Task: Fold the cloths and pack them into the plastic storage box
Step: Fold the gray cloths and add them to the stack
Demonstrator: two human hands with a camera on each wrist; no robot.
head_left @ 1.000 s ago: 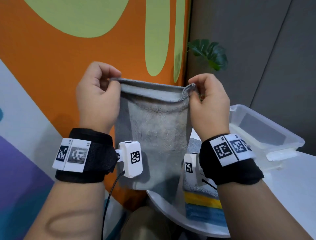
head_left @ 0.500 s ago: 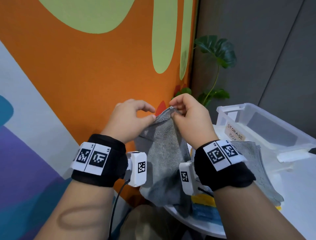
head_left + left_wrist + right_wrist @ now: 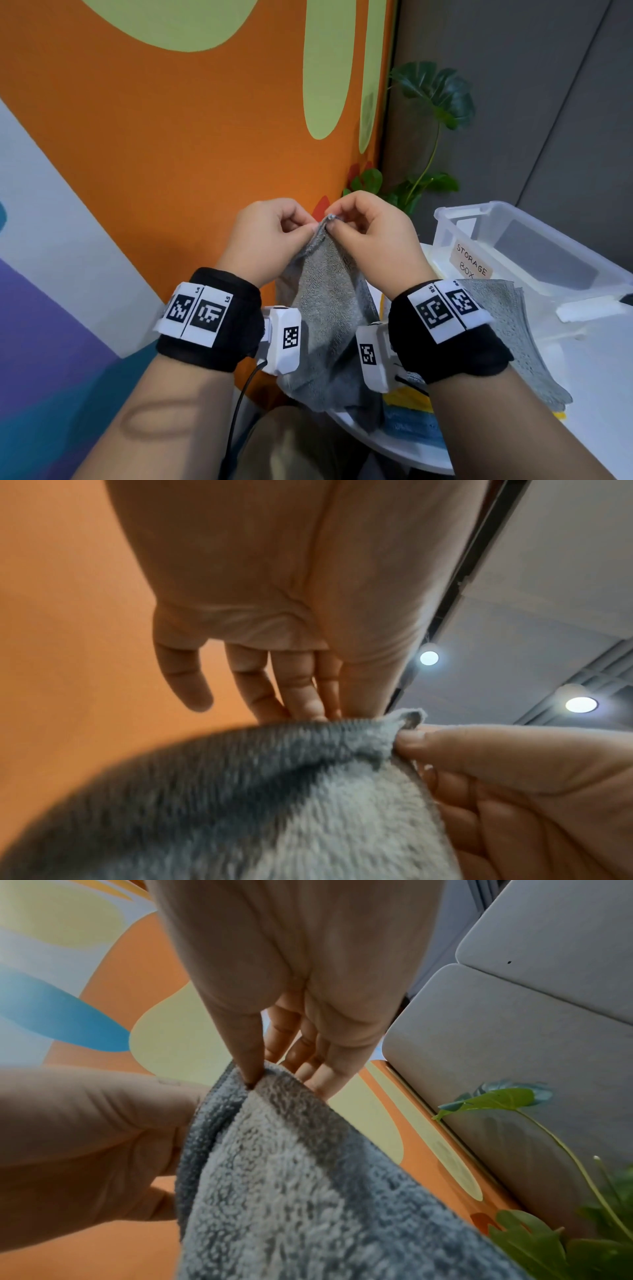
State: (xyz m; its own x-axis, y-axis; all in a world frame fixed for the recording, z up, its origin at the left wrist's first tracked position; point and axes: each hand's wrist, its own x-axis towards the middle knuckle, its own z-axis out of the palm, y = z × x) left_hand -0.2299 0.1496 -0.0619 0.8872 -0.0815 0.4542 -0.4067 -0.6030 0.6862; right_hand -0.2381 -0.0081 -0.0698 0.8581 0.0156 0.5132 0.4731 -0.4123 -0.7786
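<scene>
A grey cloth (image 3: 325,315) hangs doubled in the air in front of the orange wall. My left hand (image 3: 270,240) and right hand (image 3: 370,236) meet at its top corners and both pinch them together. In the left wrist view the cloth (image 3: 260,799) fills the lower half, its corner pinched by the left hand (image 3: 346,704). In the right wrist view the thumb of the right hand (image 3: 274,1066) presses the cloth (image 3: 308,1191) edge. The clear plastic storage box (image 3: 513,222), labelled "STORAGE BOX", stands at the right on the white table (image 3: 596,394).
Another grey cloth (image 3: 513,329) lies on a stack with a yellow cloth (image 3: 407,401) and a blue cloth (image 3: 411,425) under my right wrist. A green plant (image 3: 431,99) stands in the corner behind the box. The rounded table edge lies near my lap.
My hands, a cloth-width apart a second ago, have come together and lowered, folding the grey cloth in half. The head view has tipped down, showing more of the box and table.
</scene>
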